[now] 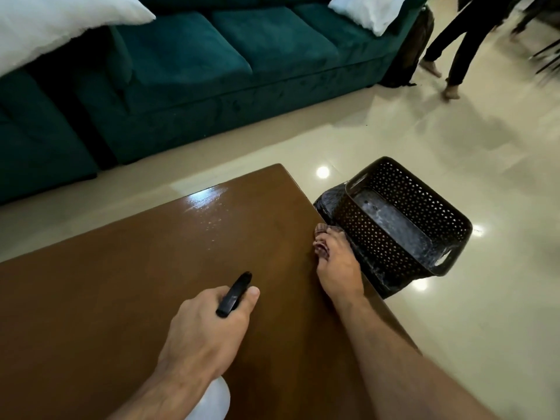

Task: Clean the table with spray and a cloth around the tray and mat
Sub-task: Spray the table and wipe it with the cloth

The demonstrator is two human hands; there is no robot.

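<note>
Brown table (127,283), damp droplets glinting toward far corner. Black perforated tray (406,219) off the table, sitting on dark mat (325,204) on floor. Spraying step, I'd say: left hand (206,328) grips spray bottle (233,295). Right hand (336,262) clutches cloth (321,248) at table edge; wiping should follow.

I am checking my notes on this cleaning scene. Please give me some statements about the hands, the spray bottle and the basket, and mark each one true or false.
1. The left hand grips a spray bottle with a black nozzle. True.
2. The right hand lies flat in the middle of the table. False: it is at the table's right edge, holding something dark and patterned.
3. The black basket stands on the table. False: it is off the table, on the right side, over the floor.
4. The basket has perforated walls. True.
5. A wet sheen shows near the table's far corner. True.
</note>
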